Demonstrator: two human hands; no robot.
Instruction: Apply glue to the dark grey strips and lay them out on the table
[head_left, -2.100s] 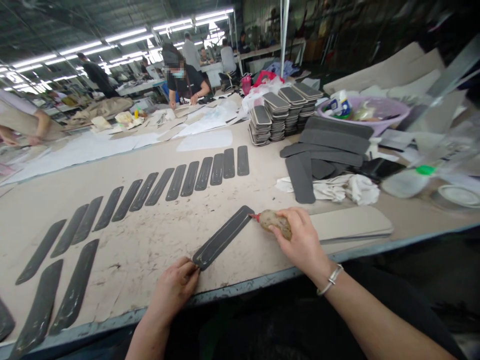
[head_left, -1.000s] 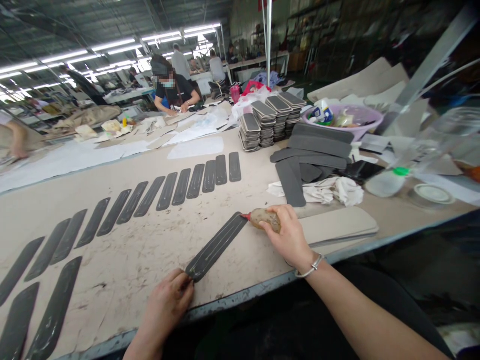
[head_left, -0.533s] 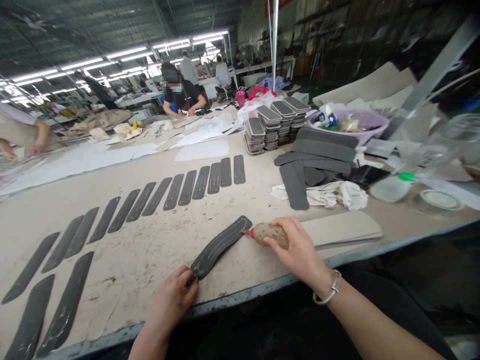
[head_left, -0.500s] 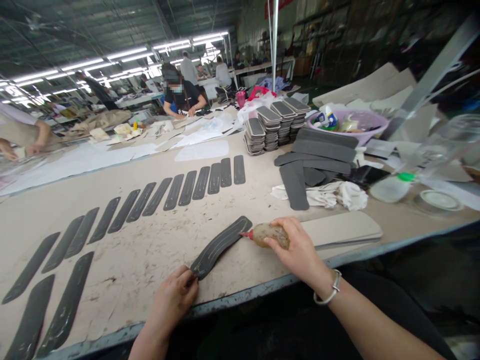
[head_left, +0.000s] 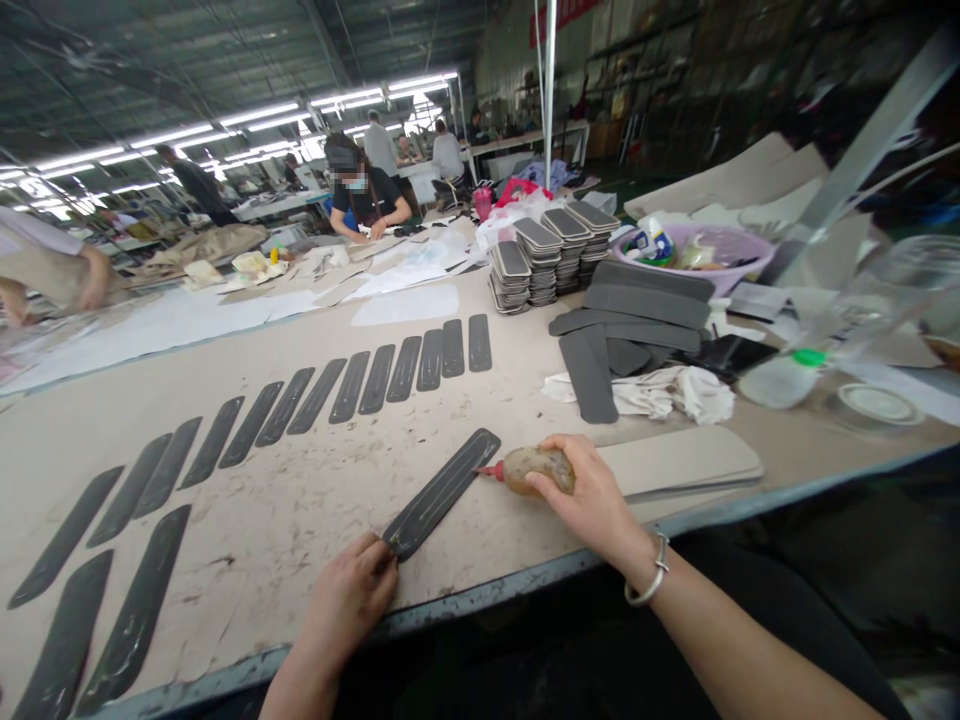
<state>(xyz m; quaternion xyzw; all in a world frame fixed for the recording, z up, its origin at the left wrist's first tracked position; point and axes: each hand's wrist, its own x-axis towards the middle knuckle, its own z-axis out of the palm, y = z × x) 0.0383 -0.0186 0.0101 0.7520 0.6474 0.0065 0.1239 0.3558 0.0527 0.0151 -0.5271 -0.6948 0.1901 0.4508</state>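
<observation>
My left hand [head_left: 355,588] is closed on the near end of a dark grey strip [head_left: 442,494] with rounded ends, pinching it against the table. Shiny lines of glue run along this strip. In my right hand [head_left: 592,492] lies a squeezed glue bottle [head_left: 537,469], tilted sideways, its red nozzle at the strip's right edge near the far end. To the left, several more dark strips [head_left: 251,425] with glossy lines lie in a slanting row on the table. Right of the bottle, a stack of beige strips [head_left: 679,462] rests partly behind my right hand.
Stacked grey pads [head_left: 536,260] stand farther back, beside loose dark pieces [head_left: 645,310] and a crumpled white cloth [head_left: 679,392]. Right of them are a purple basin [head_left: 739,250], a green-capped bottle [head_left: 784,378] and a tape roll [head_left: 877,405]. Co-workers [head_left: 367,190] work across the table.
The dark strip, wavy before, now lies straighter. My right hand has drawn the nozzle slightly toward me along the strip's edge. The left hand keeps its hold.
</observation>
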